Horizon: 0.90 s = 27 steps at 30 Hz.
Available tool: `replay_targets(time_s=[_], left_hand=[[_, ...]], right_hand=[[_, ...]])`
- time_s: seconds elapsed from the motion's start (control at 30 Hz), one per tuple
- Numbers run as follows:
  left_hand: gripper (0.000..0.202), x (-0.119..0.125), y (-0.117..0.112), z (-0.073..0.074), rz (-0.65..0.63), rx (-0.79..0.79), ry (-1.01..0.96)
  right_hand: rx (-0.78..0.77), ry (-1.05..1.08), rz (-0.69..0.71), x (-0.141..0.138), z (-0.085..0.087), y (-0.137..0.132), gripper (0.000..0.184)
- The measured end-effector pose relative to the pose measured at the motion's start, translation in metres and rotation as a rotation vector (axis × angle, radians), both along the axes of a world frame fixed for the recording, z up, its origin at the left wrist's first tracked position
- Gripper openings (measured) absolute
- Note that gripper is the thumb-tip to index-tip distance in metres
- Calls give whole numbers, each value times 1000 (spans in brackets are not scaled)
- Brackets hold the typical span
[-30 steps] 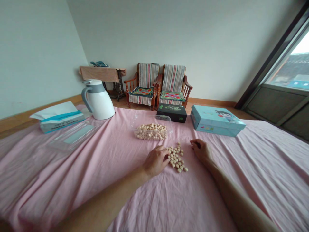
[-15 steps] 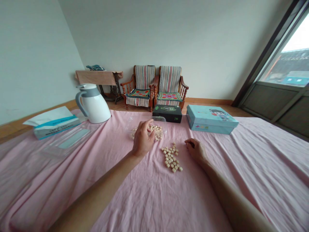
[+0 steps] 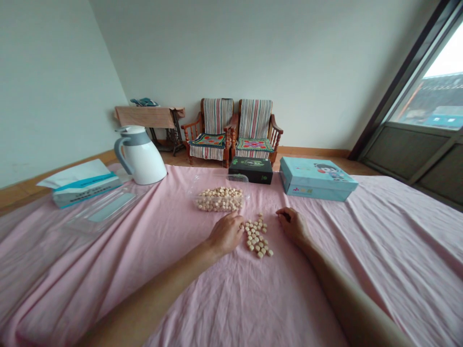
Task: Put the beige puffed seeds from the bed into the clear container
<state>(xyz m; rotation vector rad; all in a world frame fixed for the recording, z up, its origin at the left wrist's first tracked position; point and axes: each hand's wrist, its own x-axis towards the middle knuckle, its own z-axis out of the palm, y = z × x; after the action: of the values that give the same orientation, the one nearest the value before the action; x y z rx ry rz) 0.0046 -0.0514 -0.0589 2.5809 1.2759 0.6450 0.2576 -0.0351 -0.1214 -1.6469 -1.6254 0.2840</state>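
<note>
My left hand rests at the left edge of a loose pile of small beige rounded pieces, its fingers curled and touching or nearly touching them. Whether it holds any pieces is hidden. My right hand lies curled on the pink sheet just right of the pile, apart from it. Behind the pile stands a clear plastic tub holding many more of the same pieces.
A white and grey insulated jug and a tissue box stand at the left, with a clear plastic lid before them. A black box and a light-blue box lie at the back. Two wooden armchairs stand beyond.
My left hand has come back out of the tub and moved toward me and right, to the pile's left edge. My right hand has stayed in place.
</note>
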Motion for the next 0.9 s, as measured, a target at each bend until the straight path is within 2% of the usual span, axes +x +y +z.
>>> replay_targets(time_s=[0.07,0.17,0.23,0.27,0.33,0.4,0.5,0.57,0.63,0.8,0.9], left_hand=[[13,-3,6,18,22,68,-40],[18,-8,18,47,148,254,-186],[30,-10,23,57,207,361,-271],[32,-10,24,58,203,380,-288],[27,-7,22,50,113,327,-253],[25,-2,17,32,-34,194,-169],[38,7,12,5,-185,32,-63],[41,11,12,-6,-232,0,-17],[38,12,13,-10,-240,-8,15],[23,9,10,-12,-90,-51,38],[17,5,7,-11,-72,-53,39]], right_hand=[[2,1,-2,0,0,0,24],[6,3,2,-1,2,-1,24],[10,6,8,-1,3,-1,24],[12,8,10,-1,3,-1,24],[13,11,13,-1,3,-1,24],[14,12,16,-1,2,-1,24],[14,10,17,-1,2,-1,23],[13,8,15,-1,2,-1,23],[12,5,15,-1,2,-1,23],[11,6,25,0,1,-1,23],[13,3,24,0,1,0,23]])
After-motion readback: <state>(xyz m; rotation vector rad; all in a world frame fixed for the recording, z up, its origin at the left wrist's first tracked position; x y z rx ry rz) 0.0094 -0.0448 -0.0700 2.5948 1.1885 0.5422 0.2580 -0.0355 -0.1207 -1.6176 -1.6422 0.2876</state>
